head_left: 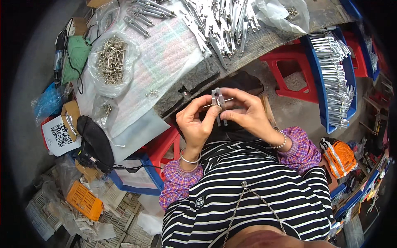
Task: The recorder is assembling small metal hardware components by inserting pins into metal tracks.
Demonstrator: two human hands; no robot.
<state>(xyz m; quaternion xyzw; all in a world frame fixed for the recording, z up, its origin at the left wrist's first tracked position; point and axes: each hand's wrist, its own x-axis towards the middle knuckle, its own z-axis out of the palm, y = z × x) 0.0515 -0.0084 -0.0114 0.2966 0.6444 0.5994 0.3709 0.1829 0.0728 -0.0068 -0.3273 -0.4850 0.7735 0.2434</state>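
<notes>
In front of my chest, between both hands, is a grey metal part made of two flat bars side by side. A thin metal pin crosses it, sticking out to either side. The thumb and fingers of my left hand pinch it from the left. From the right, my right hand grips it with thumb and forefinger. My fingers hide part of the bars. Beyond my hands, on the workbench, lies a heap of flat metal bars. A clear plastic bag at the left holds many metal pins.
A blue bin of metal parts stands at the right beside a red stool. More metal parts lie at the bench's far side. A power screwdriver is far left, near a black pouch. The bench edge is just beyond my hands.
</notes>
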